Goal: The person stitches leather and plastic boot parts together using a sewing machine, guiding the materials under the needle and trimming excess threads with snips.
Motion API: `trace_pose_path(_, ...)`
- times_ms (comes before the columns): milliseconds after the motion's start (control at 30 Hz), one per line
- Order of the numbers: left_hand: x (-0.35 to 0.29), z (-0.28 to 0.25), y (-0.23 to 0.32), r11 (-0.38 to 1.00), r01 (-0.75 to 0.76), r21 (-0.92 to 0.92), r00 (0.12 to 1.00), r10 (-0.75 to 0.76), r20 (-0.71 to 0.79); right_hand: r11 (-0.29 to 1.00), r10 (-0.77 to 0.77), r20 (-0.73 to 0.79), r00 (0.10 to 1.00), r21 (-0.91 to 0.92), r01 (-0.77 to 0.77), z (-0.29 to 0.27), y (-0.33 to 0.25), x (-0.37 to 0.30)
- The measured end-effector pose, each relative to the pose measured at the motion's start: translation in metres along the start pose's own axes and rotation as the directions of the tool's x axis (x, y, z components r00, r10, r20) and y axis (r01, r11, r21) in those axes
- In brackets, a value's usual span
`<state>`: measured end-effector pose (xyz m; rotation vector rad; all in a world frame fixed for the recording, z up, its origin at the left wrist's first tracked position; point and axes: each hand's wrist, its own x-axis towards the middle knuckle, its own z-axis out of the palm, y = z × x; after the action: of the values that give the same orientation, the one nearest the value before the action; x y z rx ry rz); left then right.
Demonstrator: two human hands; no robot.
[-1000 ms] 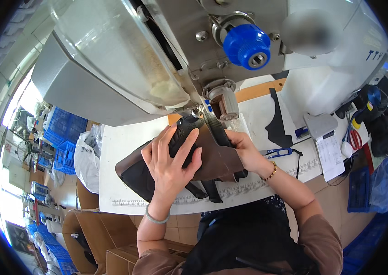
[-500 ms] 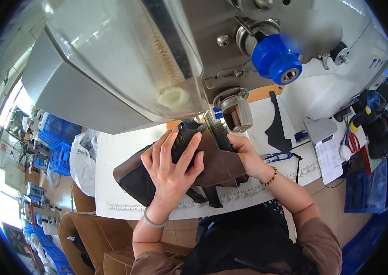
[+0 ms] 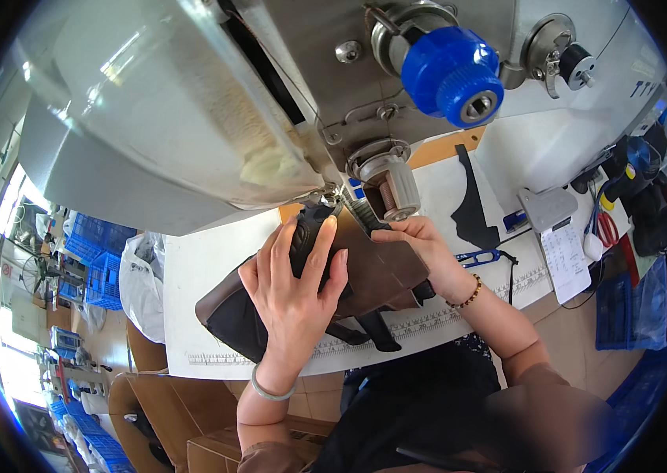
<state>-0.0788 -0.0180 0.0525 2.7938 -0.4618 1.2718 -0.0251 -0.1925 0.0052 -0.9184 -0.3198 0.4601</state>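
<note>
Centre of frame: left hand [image 3: 290, 299] lies spread upon brown-and-black leather-like workpiece [image 3: 377, 276]; right hand [image 3: 434, 258] pinches its upper-right edge.

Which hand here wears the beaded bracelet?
The right hand, at the brown piece's right edge: its bracelet is dark and beaded, whereas the left hand's bangle is smooth and pale.

Glare whitens the windows [image 3: 16, 327] at left while the lower right blurs
</note>
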Motion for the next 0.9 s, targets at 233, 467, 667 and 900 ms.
trace_pose_path(233,0.003,0.001,-0.006,1.0,-0.001,-0.03,0.999,0.0,-0.042,1.0,-0.013,-0.055,0.998,0.019,0.014,0.007,0.003,-0.002)
trace_pose_path(467,0.003,0.009,-0.024,0.991,-0.062,-0.118,0.994,0.05,-0.097,0.997,-0.046,-0.041,0.998,-0.058,0.044,0.013,0.009,-0.009)
trace_pose_path(667,0.003,0.013,-0.02,0.99,-0.042,-0.134,0.992,0.025,-0.124,0.993,-0.09,-0.042,0.995,-0.076,0.086,0.011,0.008,-0.009)
trace_pose_path(900,0.006,0.015,-0.026,0.985,-0.049,-0.166,0.992,0.028,-0.125,0.994,-0.106,-0.04,0.994,-0.03,0.105,0.015,0.008,-0.007)
